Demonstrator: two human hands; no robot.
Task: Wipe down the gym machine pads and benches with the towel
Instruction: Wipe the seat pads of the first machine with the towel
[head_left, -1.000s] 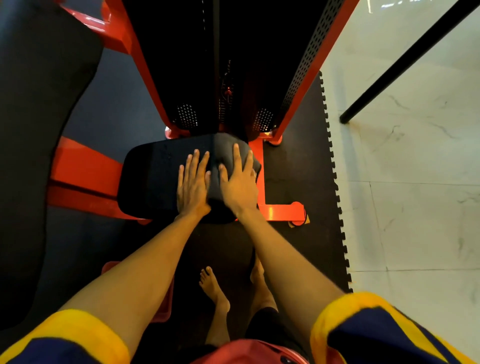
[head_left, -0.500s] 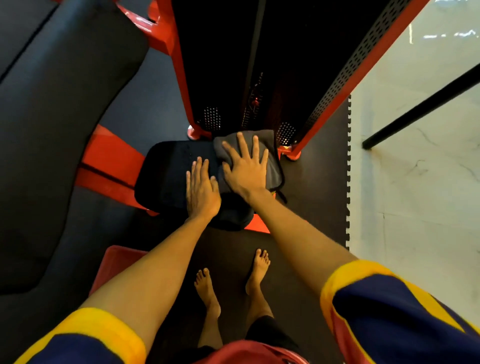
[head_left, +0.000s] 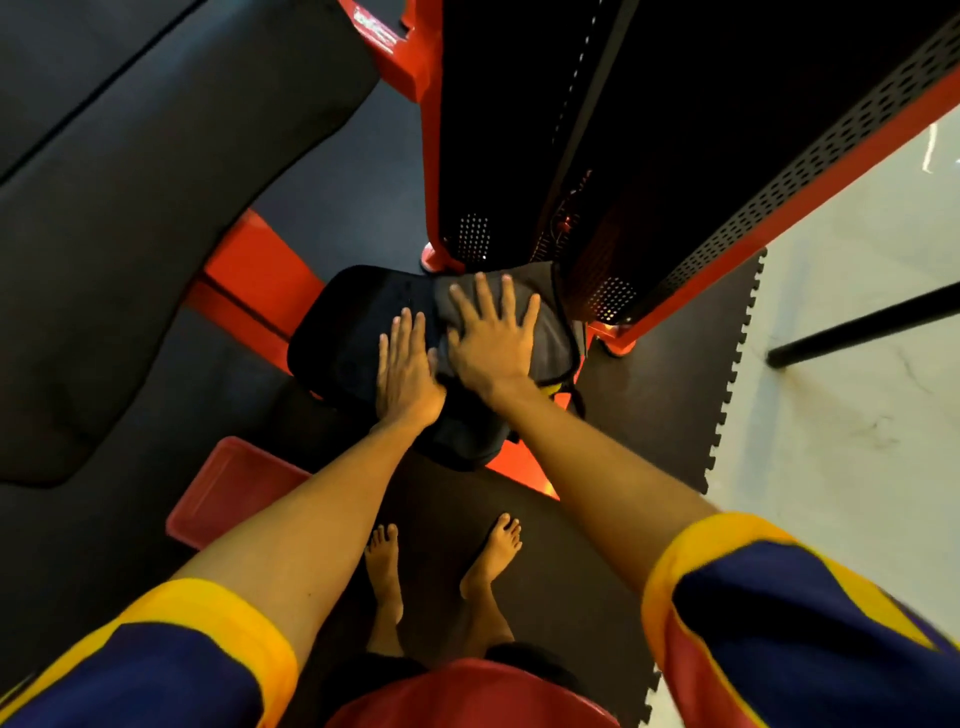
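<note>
A small black seat pad (head_left: 343, 332) of the red gym machine lies below me at centre. A dark grey towel (head_left: 553, 332) is spread over its right half. My right hand (head_left: 493, 338) presses flat on the towel with fingers spread. Just left of it, my left hand (head_left: 405, 371) rests flat on the bare pad with straight fingers, touching the towel's edge. A large black back pad (head_left: 130, 208) fills the upper left.
The machine's red frame and black perforated weight-stack shroud (head_left: 675, 208) rise right behind the seat. A red footplate (head_left: 228, 488) sits at lower left. My bare feet stand on the dark rubber mat (head_left: 649, 415); white tile floor (head_left: 831, 415) and a black bar (head_left: 857, 325) lie right.
My right hand slid the towel away from me toward the far right corner of the seat. My left hand stayed flat on the pad beside it.
</note>
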